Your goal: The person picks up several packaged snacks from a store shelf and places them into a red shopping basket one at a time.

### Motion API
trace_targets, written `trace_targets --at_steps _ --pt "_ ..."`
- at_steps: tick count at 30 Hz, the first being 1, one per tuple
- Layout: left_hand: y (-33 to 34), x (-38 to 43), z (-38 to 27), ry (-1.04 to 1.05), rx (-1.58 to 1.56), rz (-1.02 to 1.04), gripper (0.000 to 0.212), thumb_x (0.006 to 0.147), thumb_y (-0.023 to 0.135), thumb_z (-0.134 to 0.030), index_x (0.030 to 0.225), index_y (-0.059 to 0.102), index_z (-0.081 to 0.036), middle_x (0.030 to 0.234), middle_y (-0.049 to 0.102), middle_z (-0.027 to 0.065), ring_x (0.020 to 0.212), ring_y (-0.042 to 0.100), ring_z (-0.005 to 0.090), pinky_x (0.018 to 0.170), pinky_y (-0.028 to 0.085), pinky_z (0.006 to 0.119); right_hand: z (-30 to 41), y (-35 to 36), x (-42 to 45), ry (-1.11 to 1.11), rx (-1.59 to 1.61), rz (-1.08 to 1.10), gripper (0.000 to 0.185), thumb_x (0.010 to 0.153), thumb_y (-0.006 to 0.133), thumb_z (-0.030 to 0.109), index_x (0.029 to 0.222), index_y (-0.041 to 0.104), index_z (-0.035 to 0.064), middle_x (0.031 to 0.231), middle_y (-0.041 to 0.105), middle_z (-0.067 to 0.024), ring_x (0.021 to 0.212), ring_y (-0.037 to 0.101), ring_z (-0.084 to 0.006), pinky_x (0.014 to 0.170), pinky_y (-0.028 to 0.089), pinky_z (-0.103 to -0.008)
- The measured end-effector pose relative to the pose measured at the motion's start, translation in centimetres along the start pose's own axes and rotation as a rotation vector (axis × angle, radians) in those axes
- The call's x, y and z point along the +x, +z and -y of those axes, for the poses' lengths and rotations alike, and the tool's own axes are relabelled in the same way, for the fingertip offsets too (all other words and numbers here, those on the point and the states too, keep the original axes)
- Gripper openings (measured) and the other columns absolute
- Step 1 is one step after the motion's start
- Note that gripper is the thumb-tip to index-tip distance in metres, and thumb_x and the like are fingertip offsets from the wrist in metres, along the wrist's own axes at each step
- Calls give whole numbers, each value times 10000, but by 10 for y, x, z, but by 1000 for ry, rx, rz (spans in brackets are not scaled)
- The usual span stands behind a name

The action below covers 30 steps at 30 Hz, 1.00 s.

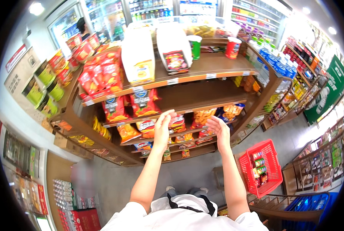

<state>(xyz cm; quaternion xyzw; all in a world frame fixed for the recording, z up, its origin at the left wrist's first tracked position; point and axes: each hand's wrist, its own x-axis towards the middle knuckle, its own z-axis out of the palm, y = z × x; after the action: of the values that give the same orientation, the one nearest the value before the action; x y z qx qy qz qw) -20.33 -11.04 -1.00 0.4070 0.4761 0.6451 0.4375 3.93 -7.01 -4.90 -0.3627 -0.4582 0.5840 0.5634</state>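
Note:
Both hands reach forward before a brown shelf rack point(177, 79) of snacks. My left hand point(164, 124) is raised with its fingers bent and nothing seen in it; bagged snacks lie behind it. To its right, my right hand point(219, 128) is raised too, empty, palm turned inward. On the second shelf, left of the hands, stand red and black chip bags point(144, 104). The top shelf holds red snack bags point(102, 72), two white display bins, a green canister point(194, 47) and a red canister point(233, 48). Lower shelves hold more bags, among them an orange one point(128, 132).
A red shopping basket point(273, 183) with canisters and small packs stands at the right. Instant noodle cups point(52, 89) are stacked at the left. Beverage coolers line the back, with a person point(82, 27) near them. Blue-capped bottles point(279, 65) stand at the upper right.

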Motion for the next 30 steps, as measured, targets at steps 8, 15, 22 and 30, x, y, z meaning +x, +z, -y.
trace_targets --at_steps 8,15,22,30 --pt "-108 10 -74 187 56 -222 325 1025 454 -204 1291 583 -70 1207 652 81 1077 616 153 910 456 301 17 133 23 -75 20 202 509 1046 391 369 1321 554 -27 1201 668 -167 1083 657 -222 947 491 -334" --pt "-153 23 -142 337 103 -329 351 1035 439 -225 1327 548 -62 1269 624 85 1156 583 173 934 439 321 30 223 46 -135 40 418 556 1028 412 393 1362 507 -42 1261 633 -190 1151 630 -257 944 499 -362" --pt "-173 42 -173 420 93 -380 368 1037 439 -217 1348 535 -46 1315 605 100 1216 563 178 944 433 319 45 291 76 -229 92 572 515 1038 408 310 1421 449 -33 1417 514 -168 1332 483 -257 1004 462 -379" --pt "-165 85 -189 340 91 -247 576 1050 362 -391 1463 403 9 1479 463 168 1390 421 239 1049 394 369 61 336 103 -142 169 776 626 1032 427 333 1530 238 4 1602 219 -143 1493 192 -264 1144 344 -449"
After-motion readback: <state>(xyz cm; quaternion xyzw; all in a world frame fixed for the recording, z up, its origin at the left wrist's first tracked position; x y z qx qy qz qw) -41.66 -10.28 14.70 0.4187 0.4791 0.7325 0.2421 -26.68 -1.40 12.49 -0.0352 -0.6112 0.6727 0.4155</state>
